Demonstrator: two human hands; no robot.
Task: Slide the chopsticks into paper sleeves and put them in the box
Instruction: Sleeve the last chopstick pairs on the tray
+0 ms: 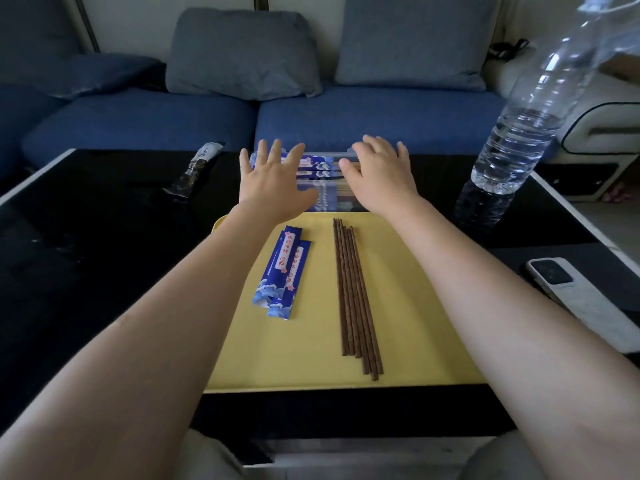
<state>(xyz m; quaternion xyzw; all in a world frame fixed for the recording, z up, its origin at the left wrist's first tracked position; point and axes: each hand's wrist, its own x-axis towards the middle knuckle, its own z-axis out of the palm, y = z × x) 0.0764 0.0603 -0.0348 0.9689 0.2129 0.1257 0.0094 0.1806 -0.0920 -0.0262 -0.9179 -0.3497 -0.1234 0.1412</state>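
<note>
Now both hands (pixel 325 174) spread over box (pixel 323 183); chopsticks (pixel 355 296) nearer.

A blue sofa (pixel 207 123) runs across the upper frame, with two grey-blue cushions (pixel 242 53) leaning on its back. In front stands a glossy black coffee table (pixel 86 237). A cream armchair (pixel 602 133) sits at the right edge.

We have only one view, a wide-angle camera worn on the head, looking forward and down across a black table (pixel 86 254). It sits close: both forearms enter from the lower corners and reach toward frame centre. A yellow tray (pixel 408 334) fills the lower middle, a blue sofa (pixel 138 123) spans the top, and edges bend with lens distortion.
</note>
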